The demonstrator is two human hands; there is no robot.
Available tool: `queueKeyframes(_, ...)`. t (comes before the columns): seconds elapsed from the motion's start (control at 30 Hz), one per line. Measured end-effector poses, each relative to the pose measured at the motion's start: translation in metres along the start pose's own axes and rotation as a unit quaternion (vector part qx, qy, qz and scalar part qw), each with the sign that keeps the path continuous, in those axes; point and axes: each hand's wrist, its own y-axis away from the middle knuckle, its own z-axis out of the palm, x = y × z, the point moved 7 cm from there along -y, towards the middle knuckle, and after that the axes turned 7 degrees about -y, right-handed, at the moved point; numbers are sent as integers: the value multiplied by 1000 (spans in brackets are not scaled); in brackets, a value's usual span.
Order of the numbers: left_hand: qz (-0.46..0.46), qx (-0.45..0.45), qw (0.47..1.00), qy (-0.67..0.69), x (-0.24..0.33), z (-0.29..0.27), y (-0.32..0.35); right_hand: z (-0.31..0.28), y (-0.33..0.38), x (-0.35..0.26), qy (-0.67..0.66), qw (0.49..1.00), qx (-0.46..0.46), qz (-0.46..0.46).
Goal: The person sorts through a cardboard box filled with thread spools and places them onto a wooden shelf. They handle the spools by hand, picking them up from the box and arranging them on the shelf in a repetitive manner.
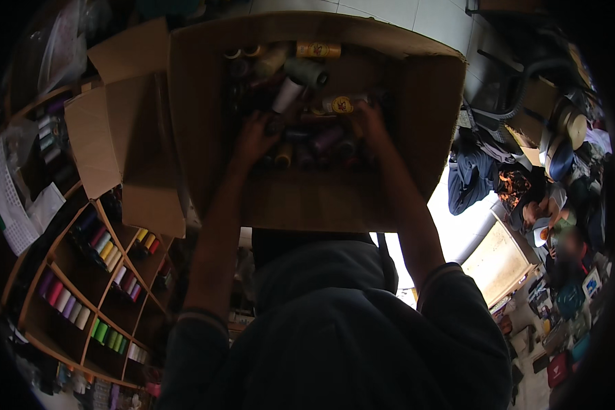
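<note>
Both my arms reach into a deep cardboard box (318, 205) full of loose thread spools. Inside it, toward the left, my left hand (255, 140) rests among dark spools; shadow hides most of its fingertips. Over on the right, my right hand (370, 126) has its fingers bent and apart, beside a spool with a yellow round label (338, 104). A pale spool (288, 95) and a grey-green spool (306, 72) lie between and beyond the hands. Farther back is a yellow spool (318, 50). Purple spools (326, 139) lie nearer to me, partly in shadow.
A wooden shelf (82, 342) with thread spools sorted by colour stands at the left. Open cardboard flaps (99, 140) stick out beside the box. To the right are a chair frame (506, 113), dark cloth (473, 174), a pale wooden board (495, 263) and a seated person (543, 212) among clutter.
</note>
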Motion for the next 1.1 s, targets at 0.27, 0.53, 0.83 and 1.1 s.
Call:
queueKeyframes(0.27,-52,-8,989,137,26,-31,-13,22,-14,9,-136,976,-140,101)
queueKeyframes(0.53,-161,-32,807,568,11,5,-8,56,13,23,103,979,-107,141)
queueKeyframes(0.83,-270,-120,624,724,46,-10,11,135,29,37,282,911,-300,-23)
queueKeyframes(1.1,-351,-77,666,654,32,-53,37,177,-15,53,496,804,-309,-113)
